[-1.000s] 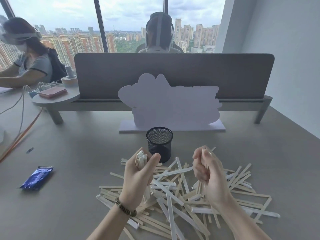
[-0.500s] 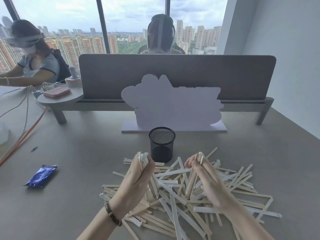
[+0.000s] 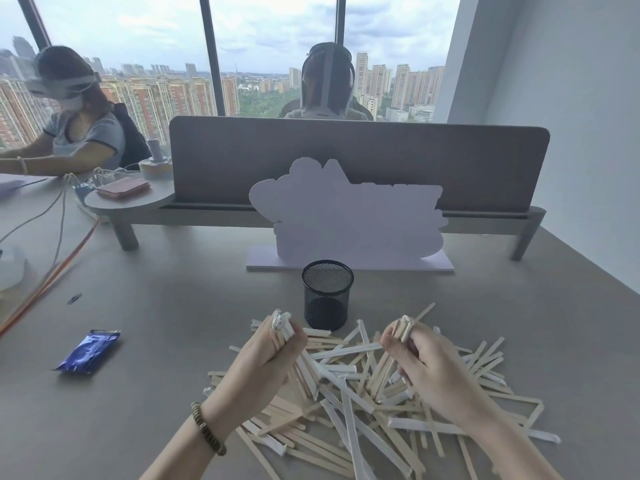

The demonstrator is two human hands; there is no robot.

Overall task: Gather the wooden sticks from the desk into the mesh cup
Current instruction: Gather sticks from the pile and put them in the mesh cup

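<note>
Pale wooden sticks (image 3: 374, 410), flat and narrow, some bare tan wood and some in white paper sleeves, lie crisscrossed in a loose heap on the near part of the grey desk (image 3: 173, 341). Over the heap, the left hand (image 3: 266, 358) has its fingers curled round an upright bundle of sticks, and the right hand (image 3: 426, 362) grips another bundle. Just beyond them stands the black mesh cup (image 3: 327, 294), upright. A blue packet (image 3: 88, 351) lies to the left.
</note>
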